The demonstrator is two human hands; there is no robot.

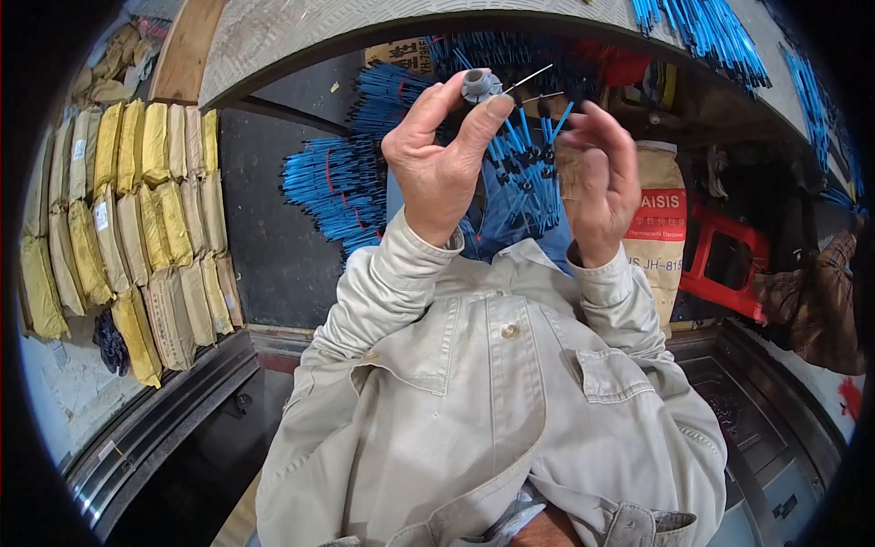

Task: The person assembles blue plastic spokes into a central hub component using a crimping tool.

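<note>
High in front of my chest, my left hand [439, 150] pinches a small grey round plastic fitting [480, 86] with a hollow neck between thumb and fingers. A thin metal rod [533, 76] sticks out just right of the fitting; whether it is joined to it I cannot tell. My right hand [603, 178] is raised to the right, fingers bent but apart and slightly blurred, with nothing visible in them. Loose thin blue rods with black ends [530, 187] lie over my lap between the hands. Tied bundles of similar blue rods [333, 187] lie left of my left hand.
A pale patterned work surface [365, 23] curves across ahead, with more blue rods [706, 36] on it at right. Stacked yellow and brown packages [137, 210] line the left wall. On the right are a paper sack [661, 173] and a red plastic stool [729, 260].
</note>
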